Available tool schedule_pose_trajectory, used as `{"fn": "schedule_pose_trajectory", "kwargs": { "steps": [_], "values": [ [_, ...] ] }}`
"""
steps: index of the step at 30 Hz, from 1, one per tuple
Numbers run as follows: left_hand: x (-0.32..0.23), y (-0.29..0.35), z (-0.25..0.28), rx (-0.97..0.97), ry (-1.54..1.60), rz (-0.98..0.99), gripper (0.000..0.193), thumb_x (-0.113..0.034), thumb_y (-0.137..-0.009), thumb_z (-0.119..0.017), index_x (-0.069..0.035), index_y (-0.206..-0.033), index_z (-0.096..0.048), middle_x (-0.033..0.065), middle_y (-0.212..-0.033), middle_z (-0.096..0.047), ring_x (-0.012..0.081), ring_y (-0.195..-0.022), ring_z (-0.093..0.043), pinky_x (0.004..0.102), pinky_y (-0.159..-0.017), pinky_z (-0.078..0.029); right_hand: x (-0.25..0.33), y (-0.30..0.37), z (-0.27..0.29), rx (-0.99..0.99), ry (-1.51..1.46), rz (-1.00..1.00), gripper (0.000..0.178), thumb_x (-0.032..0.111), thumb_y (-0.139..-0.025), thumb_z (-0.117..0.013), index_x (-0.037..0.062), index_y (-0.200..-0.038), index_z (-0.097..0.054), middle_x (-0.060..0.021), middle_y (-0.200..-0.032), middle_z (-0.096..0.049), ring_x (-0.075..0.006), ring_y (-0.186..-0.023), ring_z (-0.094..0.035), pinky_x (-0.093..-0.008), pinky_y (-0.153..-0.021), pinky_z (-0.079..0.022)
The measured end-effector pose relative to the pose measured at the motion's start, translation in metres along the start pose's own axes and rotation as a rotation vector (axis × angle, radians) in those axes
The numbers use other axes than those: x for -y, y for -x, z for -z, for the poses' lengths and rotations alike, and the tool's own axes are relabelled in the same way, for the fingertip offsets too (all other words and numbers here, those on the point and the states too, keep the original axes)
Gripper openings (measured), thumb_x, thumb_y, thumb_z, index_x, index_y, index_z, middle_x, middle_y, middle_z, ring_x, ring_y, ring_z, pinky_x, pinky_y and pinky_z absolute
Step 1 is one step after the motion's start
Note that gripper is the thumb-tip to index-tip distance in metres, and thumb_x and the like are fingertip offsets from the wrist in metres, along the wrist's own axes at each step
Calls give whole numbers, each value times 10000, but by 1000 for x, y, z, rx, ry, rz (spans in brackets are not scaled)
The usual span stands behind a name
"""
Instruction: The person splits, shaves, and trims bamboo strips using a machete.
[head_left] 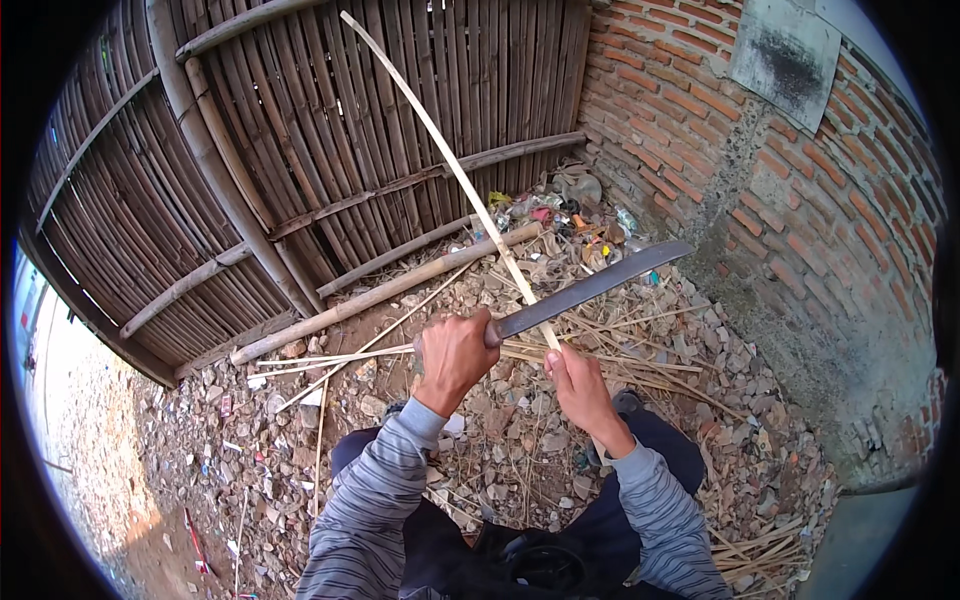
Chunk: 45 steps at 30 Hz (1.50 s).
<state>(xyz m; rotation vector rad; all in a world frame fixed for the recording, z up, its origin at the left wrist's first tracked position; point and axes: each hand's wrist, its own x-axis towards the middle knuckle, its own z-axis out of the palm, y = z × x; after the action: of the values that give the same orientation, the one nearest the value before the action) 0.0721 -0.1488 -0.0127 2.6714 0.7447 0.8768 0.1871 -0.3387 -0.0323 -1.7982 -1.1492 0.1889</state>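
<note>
My left hand is closed round the handle of a machete, whose dark blade points to the right and slightly away from me. Closed on the near end of a long pale bamboo strip is my right hand. The strip slants up and to the left, its far end in front of the slatted wall. Near my hands the blade crosses over the strip; whether it cuts into it I cannot tell. Several thin bamboo strips lie scattered on the ground beyond and beside my hands.
A bamboo-slat wall stands ahead and left, with a thick bamboo pole lying at its foot. To the right rises a brick wall. Litter fills the corner. Stony ground surrounds my legs; more strips lie at the lower right.
</note>
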Motion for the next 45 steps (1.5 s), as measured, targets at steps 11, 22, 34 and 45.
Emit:
{"fn": "schedule_pose_trajectory", "kwargs": {
  "steps": [11, 22, 34, 45],
  "values": [
    [10, -13, 1, -143, -27, 51, 126, -202, -811, -692, -83, -846, -712, 211, -666, -675, 402, -620, -695, 525, -567, -530, -2, 9, -1, 14, 52, -16, 252, 164, -1114, -454, 0, -966, -575, -160, -689, -566, -325, -583, -567, -454, -609, -437],
    [26, -32, 9, -134, -83, 75, 141, -181, -763, -693, -69, -839, -732, 210, -724, -695, 420, -687, -693, 517, -624, -545, 6, 9, 11, 56, 51, -15, 249, 157, -1108, -471, -25, -982, -586, -184, -736, -615, -375, -624, -600, -466, -639, -463],
    [32, -40, 12, -123, -50, 4, 145, -219, -777, -735, -91, -837, -701, 196, -676, -679, 396, -612, -693, 500, -560, -520, 10, 7, 11, 0, 14, 28, 238, 150, -1106, -470, -20, -989, -587, -162, -697, -598, -347, -564, -573, -445, -591, -438],
    [-3, -1, -13, 49, -4, -96, 130, -203, -784, -712, -124, -883, -682, 190, -659, -661, 395, -608, -684, 516, -544, -501, -4, -1, 3, 16, 75, 5, 229, 134, -1102, -463, -19, -989, -590, -170, -729, -610, -357, -602, -584, -442, -625, -467]
  ]
}}
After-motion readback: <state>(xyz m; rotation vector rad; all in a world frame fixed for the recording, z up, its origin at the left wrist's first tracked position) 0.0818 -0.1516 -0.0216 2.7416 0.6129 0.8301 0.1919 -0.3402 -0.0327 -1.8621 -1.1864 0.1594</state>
